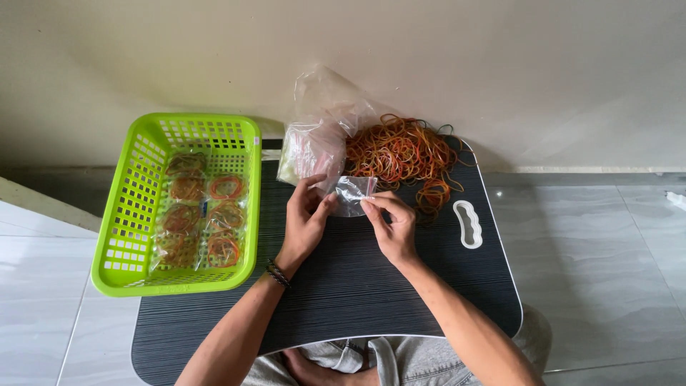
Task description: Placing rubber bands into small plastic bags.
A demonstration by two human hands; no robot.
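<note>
Left hand point(306, 218): raised over the dark striped lap table point(343, 286), fingers curled inward, thumb and fingertips pinching the left edge of a small clear plastic bag point(353, 194); a dark beaded bracelet point(277, 273) sits on the wrist. Right hand point(391, 225): thumb and forefinger pressed together on the right side of the same small bag near its top edge, the other fingers folded loosely beneath. Small clear plastic bag: held between both hands just above the table's far half, apparently empty, though its mouth cannot be read as open or sealed. Stack of clear plastic bags point(309, 151): lies at the table's far edge, just beyond the left hand, inside or against a larger crumpled clear wrapper point(330, 100) that rises toward the wall. Loose rubber bands point(404, 154): a heap of orange, red, yellow and green bands at the far right of the table, just beyond the right hand, touching the wrapper. Green plastic basket point(125, 236): rests on the table's left corner, well apart from the hands, holding several filled packets of rubber bands point(204, 221) laid in two rows. White oval handle cutout point(468, 223): near the table's right edge.
</note>
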